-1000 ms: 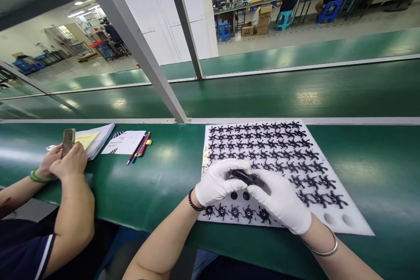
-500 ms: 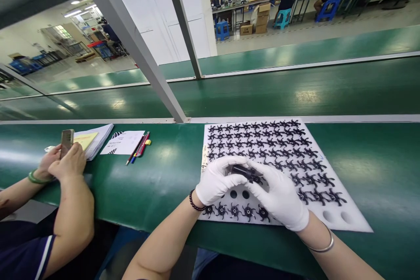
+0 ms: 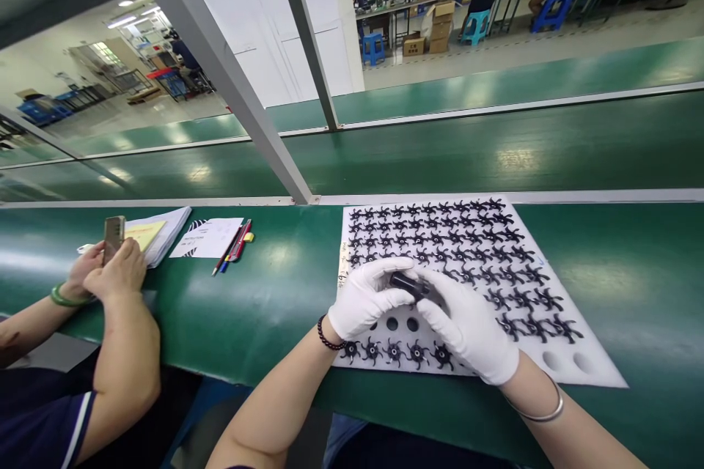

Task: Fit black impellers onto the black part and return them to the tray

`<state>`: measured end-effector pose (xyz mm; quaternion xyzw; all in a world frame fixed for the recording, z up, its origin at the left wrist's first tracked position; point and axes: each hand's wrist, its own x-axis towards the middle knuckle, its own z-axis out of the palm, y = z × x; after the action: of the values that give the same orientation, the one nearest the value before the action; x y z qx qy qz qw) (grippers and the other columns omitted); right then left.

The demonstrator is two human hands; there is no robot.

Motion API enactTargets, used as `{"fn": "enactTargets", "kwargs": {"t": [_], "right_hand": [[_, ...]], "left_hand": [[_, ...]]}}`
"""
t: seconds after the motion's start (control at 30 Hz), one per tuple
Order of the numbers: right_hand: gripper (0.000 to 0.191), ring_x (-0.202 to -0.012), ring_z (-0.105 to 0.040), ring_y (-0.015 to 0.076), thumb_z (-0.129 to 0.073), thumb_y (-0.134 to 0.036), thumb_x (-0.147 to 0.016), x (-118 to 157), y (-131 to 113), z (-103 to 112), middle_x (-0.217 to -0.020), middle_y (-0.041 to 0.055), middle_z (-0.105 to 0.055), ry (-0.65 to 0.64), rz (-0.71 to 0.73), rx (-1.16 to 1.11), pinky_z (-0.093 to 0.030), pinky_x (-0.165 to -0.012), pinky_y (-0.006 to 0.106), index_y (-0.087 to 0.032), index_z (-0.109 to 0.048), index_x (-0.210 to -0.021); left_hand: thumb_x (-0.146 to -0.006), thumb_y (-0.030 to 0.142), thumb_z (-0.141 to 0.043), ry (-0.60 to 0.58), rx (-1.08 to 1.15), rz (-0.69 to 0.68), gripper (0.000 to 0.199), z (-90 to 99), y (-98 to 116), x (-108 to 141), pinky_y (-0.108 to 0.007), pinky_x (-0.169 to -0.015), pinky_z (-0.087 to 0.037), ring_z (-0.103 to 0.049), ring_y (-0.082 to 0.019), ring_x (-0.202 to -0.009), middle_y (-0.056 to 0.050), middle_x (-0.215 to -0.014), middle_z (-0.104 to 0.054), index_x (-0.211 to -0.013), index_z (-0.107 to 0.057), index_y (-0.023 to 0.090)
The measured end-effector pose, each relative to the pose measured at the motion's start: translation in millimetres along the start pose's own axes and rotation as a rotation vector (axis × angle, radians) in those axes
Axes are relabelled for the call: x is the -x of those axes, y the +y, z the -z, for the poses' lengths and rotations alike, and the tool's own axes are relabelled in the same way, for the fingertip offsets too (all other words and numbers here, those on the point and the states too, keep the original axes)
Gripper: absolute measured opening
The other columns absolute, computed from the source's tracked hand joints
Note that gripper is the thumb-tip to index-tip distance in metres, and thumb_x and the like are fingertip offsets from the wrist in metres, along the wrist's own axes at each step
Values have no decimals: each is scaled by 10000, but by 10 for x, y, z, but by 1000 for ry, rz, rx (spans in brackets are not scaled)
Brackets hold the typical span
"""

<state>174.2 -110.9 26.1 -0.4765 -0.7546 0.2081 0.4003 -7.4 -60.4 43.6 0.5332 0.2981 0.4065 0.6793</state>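
Note:
My left hand [image 3: 366,300], in a white glove, is closed on a smooth black cylinder [image 3: 405,284], held tilted between thumb and fingers. My white-gloved right hand [image 3: 473,322] is closed on a small dark part [image 3: 433,296] at the cylinder's right end; its outline is blurred and partly covered by the fingers. Both hands hover over a white foam tray [image 3: 597,374] holding many rows of black bladed wheels [image 3: 418,354]. The hands hide part of the tray's middle rows. Several round holes show in the foam near the left hand.
At left, another person's hands [image 3: 118,271] hold a phone [image 3: 114,237]. Stacked papers [image 3: 176,223], a printed sheet [image 3: 206,236] and pens [image 3: 237,243] lie on the green bench [image 3: 275,308]. A slanted metal post [image 3: 247,95] rises at the bench's back edge.
The right hand's fingers have shifted slightly around the dark part, and the cylinder has turned a little. The left hand stays almost in place.

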Motion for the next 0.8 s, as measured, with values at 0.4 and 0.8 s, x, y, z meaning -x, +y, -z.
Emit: {"fn": "enactTargets", "kwargs": {"t": [0.4,0.8], "right_hand": [[315,-932,-681,250,-488,-330,-988,37,-38,-39,-1085,99,-696,178,104,164,-588,-789,395,-203,-560,-1267],[370,-676,-674,202,-492,-508,-963,-28,-102,74,-782,57,-699,-69,-456,-712,-595,-623,315,-188,-663,-888]], "left_hand": [[-714,320,-793,65,-27,64,247,3,-21,16,-224,-596,-578,-650,-99,-616,-54,-852,-731,-865,-723,137],[-730,304,-782,172,19,-78,214,34,-25,-23,-206,-510,-555,-647,-97,-556,-74,-851,-743,-784,-670,129]]}}
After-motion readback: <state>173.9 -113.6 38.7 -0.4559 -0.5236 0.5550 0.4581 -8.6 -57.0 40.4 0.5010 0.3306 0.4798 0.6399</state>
